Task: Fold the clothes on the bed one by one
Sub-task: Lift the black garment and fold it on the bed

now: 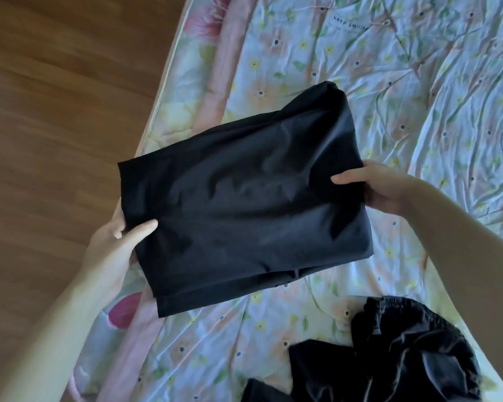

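1. Biggest thing here is the bed (418, 97), covered in a wrinkly pale floral sheet (453, 117) that runs from 12 o'clock down to 5 o'clock. There's small print on it up top reading "keep smiling".
2. The wooden floor (55, 97) takes the whole 9 to 11 o'clock side.
3. Dead center is the folded black garment (241, 198), a fairly neat rectangle, layered edges showing along its 6 o'clock side. It's over the bed's near edge, and I honestly can't tell if it's lifted clear or resting on the sheet.
4. A crumpled black pile of clothes (389, 352) sits at 5 o'clock, unfolded, with what looks like an elastic waistband on top. It's apart from the folded one.
5. Left hand (113, 239) at 8 o'clock grips the garment's left edge, thumb on top, fingers tucked underneath.
6. Right hand (380, 184) at 3 o'clock pinches the right edge the same way, thumb lying on the fabric. The hands are well apart, one on each end.
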